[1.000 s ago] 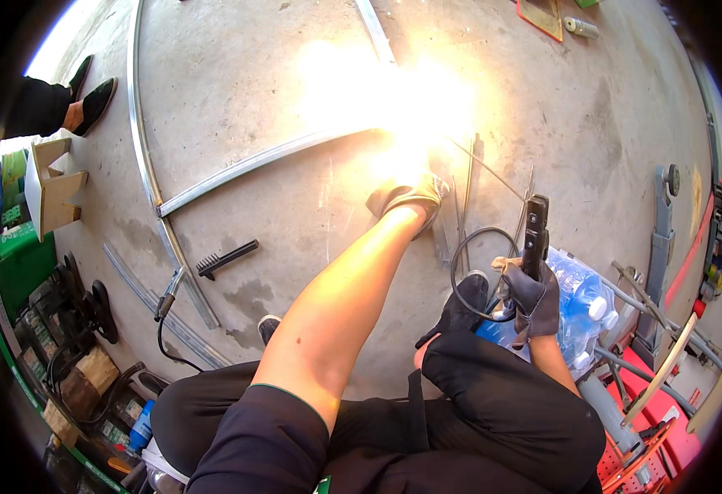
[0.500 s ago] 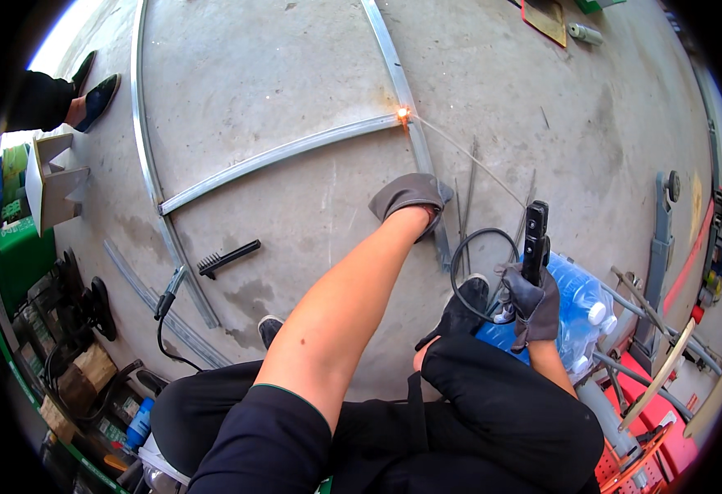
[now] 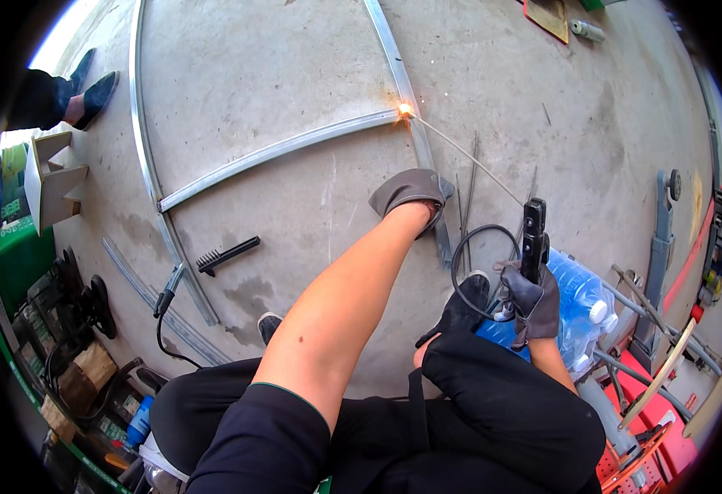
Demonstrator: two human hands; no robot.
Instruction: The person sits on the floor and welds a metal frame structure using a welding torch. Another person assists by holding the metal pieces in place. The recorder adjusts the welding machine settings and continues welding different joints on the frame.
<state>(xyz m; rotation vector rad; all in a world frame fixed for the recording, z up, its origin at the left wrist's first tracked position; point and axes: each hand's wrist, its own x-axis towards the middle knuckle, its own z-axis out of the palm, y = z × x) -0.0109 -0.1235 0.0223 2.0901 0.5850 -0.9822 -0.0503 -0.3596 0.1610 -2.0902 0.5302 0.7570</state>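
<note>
Right of the crossbar [image 3: 279, 151], the electrode holder [image 3: 534, 235] is gripped by the right hand [image 3: 532, 301], seemingly so the rod [image 3: 468, 155] reaches the crossbar's glowing end. On its near side, the rail [image 3: 393, 59] is partly covered by the left hand [image 3: 410, 189], perhaps for steadying; finger closure cannot be told.

Single head-worn fisheye, left lens of a side-by-side pair, looking down over the wearer's lap [image 3: 377, 416] to the floor [image 3: 237, 82], left forearm [image 3: 344, 288] large and near, frame [image 3: 279, 149] farther off, straight edges bowed, bright upper-left rim perhaps too washed-out to read.
</note>
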